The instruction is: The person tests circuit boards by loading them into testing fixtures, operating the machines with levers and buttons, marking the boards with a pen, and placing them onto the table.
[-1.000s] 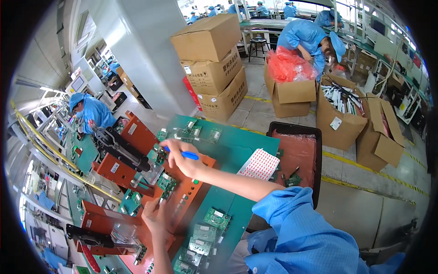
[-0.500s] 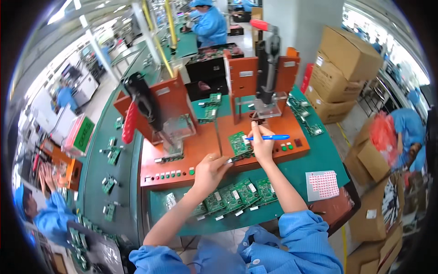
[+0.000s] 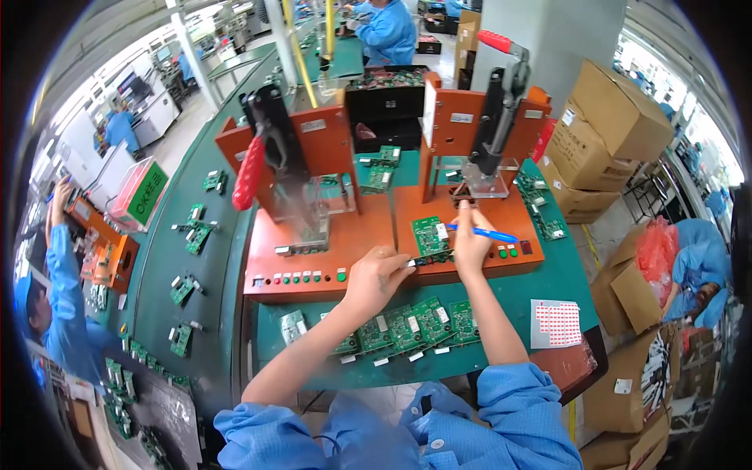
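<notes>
My left hand (image 3: 377,280) pinches the near left edge of a green circuit board (image 3: 428,233), which lies tilted over the front of the right orange test fixture (image 3: 407,205). A blue pen (image 3: 497,234) sits across the fingers of my right hand (image 3: 472,244), just right of the board. The right fingertips reach toward the spot under the fixture's clear press block (image 3: 489,182); whether they touch anything there is hidden. Beside it, the left orange test fixture (image 3: 262,274) has a board (image 3: 301,249) under its clear block. My left hand is nearest its front buttons.
Several circuit boards (image 3: 407,327) lie in a row along the near side of the green table, with a sheet of red-and-white labels (image 3: 558,323) to their right. Red-handled toggle clamps (image 3: 249,174) rise from both fixtures. Cardboard boxes (image 3: 603,149) stand right; co-workers sit around.
The view has shifted, so the bench sits slightly further right and lower. Both hands keep their holds on the board and pen. The co-worker at left has raised an arm.
</notes>
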`<act>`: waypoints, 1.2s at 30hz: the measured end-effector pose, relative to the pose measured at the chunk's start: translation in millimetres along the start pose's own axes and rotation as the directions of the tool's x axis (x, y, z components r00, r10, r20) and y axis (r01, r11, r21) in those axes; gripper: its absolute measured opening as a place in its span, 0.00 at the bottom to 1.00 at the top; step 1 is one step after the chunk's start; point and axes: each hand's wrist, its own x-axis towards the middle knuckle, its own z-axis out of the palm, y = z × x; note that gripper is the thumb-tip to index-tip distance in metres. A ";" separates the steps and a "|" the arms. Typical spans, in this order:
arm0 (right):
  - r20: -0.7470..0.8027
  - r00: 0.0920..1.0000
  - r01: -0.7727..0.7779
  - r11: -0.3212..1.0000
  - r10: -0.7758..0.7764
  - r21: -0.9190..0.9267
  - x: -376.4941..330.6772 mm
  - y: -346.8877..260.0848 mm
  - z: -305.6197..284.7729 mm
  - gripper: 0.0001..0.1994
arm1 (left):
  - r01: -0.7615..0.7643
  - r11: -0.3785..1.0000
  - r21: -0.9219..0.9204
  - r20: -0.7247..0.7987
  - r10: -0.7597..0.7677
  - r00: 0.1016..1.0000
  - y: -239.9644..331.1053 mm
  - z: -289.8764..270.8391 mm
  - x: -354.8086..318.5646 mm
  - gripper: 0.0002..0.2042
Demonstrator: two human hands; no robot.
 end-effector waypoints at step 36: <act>0.923 0.333 0.162 0.976 -0.195 0.148 -101.7 -116.9 -15.7 0.18 | 0.805 0.289 0.519 -0.604 -0.543 0.584 46.7 -406.5 -242.0 0.16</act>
